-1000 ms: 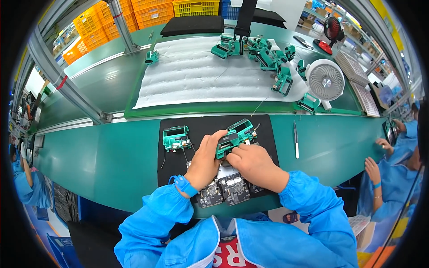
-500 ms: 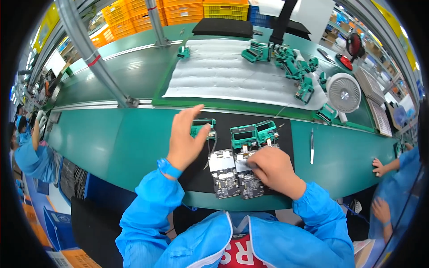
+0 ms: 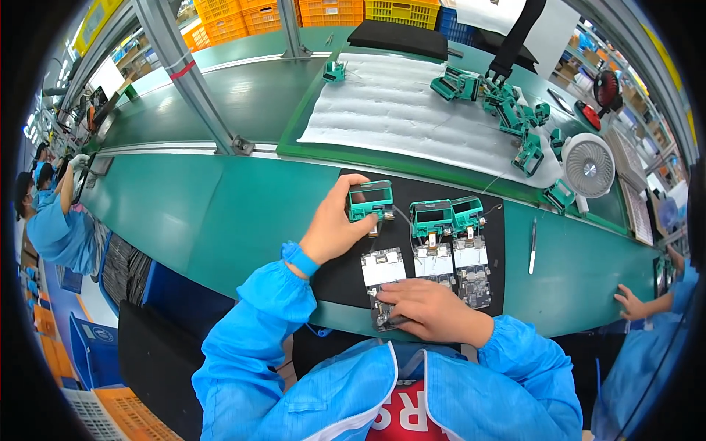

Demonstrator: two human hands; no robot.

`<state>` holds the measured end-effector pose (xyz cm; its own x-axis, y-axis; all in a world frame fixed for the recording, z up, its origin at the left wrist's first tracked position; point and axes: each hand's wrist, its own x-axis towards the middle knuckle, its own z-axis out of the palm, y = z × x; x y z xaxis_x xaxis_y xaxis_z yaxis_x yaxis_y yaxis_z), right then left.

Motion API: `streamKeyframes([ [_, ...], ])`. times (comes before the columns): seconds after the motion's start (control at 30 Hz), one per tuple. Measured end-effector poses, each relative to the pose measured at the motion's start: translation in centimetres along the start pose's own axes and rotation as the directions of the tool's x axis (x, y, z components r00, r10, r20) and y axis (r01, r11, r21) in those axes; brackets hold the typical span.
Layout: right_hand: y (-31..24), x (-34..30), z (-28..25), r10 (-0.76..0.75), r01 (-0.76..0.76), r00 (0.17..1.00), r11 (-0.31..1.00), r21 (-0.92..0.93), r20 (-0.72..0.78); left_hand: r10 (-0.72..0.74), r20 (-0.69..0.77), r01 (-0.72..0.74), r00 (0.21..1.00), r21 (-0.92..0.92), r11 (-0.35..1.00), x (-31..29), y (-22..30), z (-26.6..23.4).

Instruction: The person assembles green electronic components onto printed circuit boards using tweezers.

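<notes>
L hand (image 3: 332, 229) now grips the left frame (image 3: 373, 206), thumb on the near side; a moment ago I had it splayed over it. R hand (image 3: 434, 307) has hopped from the mid board (image 3: 434, 259) to the left board (image 3: 381, 272), fingers bent on top; can't tell if they pinch anything. So both are now on the left set, I'd say: frame just beyond board, over the mat (image 3: 338, 281).

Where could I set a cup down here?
Left of the black mat, the green bench is bare; so is the white sheet below the lone green piece. Crowded: the mat, with pieces, boards, left hand, right hand; the sheet's right end, near the white fan.
</notes>
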<state>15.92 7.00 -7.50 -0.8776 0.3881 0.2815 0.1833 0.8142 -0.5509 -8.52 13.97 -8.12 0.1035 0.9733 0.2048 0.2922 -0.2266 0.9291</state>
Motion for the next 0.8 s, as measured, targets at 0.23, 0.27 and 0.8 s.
streamKeyframes([
  [0.23, 0.4, 2.2, -0.2, 0.181, -0.193, 0.959, 0.98, -0.037, -0.22, -0.124, 0.03, 0.126, 0.992, -0.342, 0.931, -2.6, 0.8, 2.7],
  [0.27, 0.5, 2.2, -0.3, 0.216, -0.248, 0.948, 0.962, -0.113, -0.235, -0.118, 0.011, 0.116, 0.993, -0.298, 0.948, -2.9, 0.6, 2.8],
  [0.8, 0.1, 0.4, 0.5, 0.232, -0.25, 0.949, 0.966, -0.063, -0.212, -0.126, -0.014, 0.125, 0.992, -0.074, 0.989, -4.5, 0.2, 2.8],
])
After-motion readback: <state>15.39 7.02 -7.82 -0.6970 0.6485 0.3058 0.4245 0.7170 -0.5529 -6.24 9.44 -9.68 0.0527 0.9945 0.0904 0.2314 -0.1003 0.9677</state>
